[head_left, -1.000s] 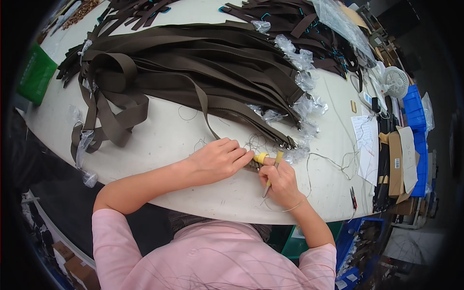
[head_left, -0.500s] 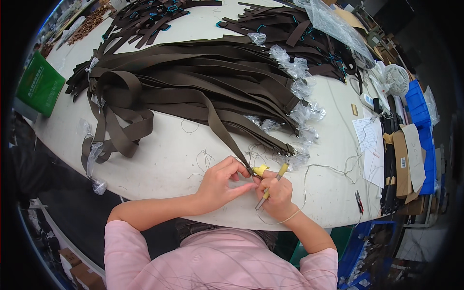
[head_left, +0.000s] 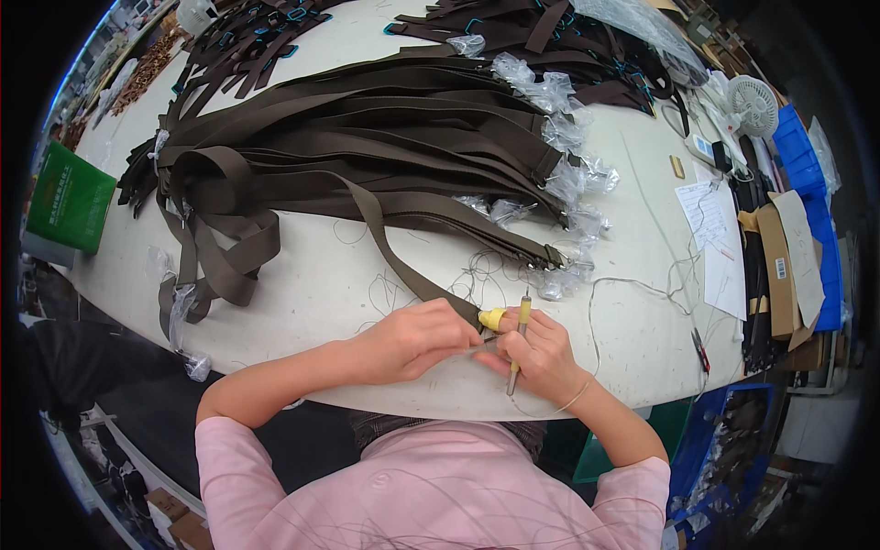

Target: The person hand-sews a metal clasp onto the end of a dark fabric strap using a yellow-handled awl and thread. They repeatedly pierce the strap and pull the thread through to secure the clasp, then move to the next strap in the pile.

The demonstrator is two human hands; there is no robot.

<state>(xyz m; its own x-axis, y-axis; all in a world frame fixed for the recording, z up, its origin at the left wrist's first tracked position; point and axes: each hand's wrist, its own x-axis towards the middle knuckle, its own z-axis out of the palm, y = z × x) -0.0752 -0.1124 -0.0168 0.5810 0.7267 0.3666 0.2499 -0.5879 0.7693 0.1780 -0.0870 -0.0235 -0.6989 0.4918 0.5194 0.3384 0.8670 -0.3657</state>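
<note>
My right hand (head_left: 543,359) is closed around a slim pen-like tool (head_left: 515,374) with yellow wrapping and a thin metal tip, held nearly upright. Yellow tape (head_left: 491,319) wraps one finger of that hand. A dark brown webbing strap (head_left: 390,252) runs from the pile down to this taped finger, and its end is hidden between my hands. My left hand (head_left: 417,339) pinches beside it, back of the hand upward. Something thin and dark spans from its fingertips to my right thumb; I cannot make out what. A thin cord or thread loops near my right wrist.
A large bundle of brown straps (head_left: 367,137), its right ends in clear plastic, covers the white table (head_left: 321,266). Further back lie straps with blue buckles (head_left: 550,46). At right are papers (head_left: 710,220), red-handled snips (head_left: 701,350), a fan (head_left: 753,103) and a cardboard box (head_left: 779,266).
The tool in my right hand has swung from slanted to nearly upright. My left hand has rolled over, its fingers drawn together. The whole view has shifted slightly.
</note>
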